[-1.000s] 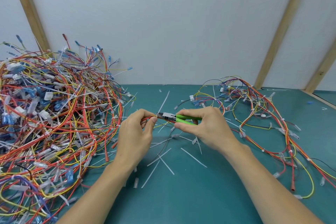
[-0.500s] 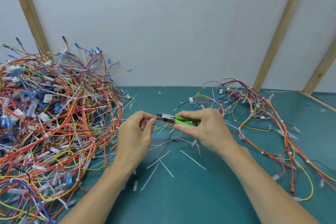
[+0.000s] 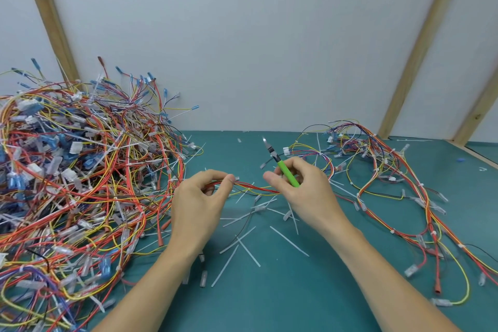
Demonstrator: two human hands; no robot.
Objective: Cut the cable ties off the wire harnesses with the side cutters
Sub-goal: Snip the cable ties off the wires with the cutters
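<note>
1. Head view: left hand (image 3: 199,197) pinches the red-and-yellow wire bundle (image 3: 256,189) just above the desk (image 3: 310,291), centre; right hand (image 3: 301,186) grips the green-handled side cutters (image 3: 280,163), tips pointing far, off the wires.
2. Advice — keep the bundle taut, slide to the next tie, nip only the strap.
3. Hard to make out — whether the blades are apart; which ties remain in the left pile (image 3: 80,183).

Both hands, the left hand (image 3: 198,201) and the right hand (image 3: 304,191), are bare, with no gloves, rings or watch; the forearms behind them are bare too, no sleeve reaching the wrists, fingernails short and plain
</note>
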